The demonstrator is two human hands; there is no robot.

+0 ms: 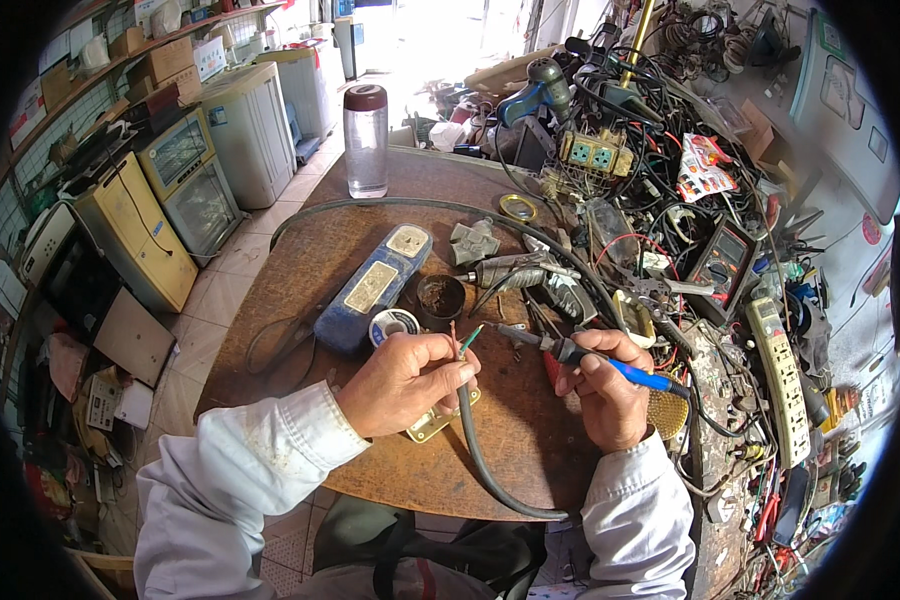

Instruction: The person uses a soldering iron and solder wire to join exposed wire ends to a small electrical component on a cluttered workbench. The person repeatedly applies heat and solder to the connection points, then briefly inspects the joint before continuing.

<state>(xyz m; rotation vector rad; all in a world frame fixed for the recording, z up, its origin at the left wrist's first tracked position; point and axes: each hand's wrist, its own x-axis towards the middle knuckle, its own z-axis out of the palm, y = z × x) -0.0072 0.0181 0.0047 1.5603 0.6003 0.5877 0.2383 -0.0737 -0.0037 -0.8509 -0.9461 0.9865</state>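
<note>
My left hand [410, 383] pinches the end of a thick grey cable [480, 455], which curves down toward the table's front edge. From its stripped end stick up thin inner wires, one of them a green wire [471, 338]. In my right hand [610, 395] is a soldering iron [642, 376] with a blue handle, held like a pen. Its tip points left, close to the wire ends; whether it touches them I cannot tell. Just beyond my left hand stand a solder reel [394, 322] and a small dark round pot [441, 298]. A yellowish plate [432, 424] lies partly under my left hand.
A blue box-shaped device [375, 287] lies left of the pot. At the table's far edge stands a clear bottle [366, 145]. Tangled cables, a multimeter [722, 262] and a power strip [778, 380] crowd the right side. Cabinets [135, 232] line the left wall.
</note>
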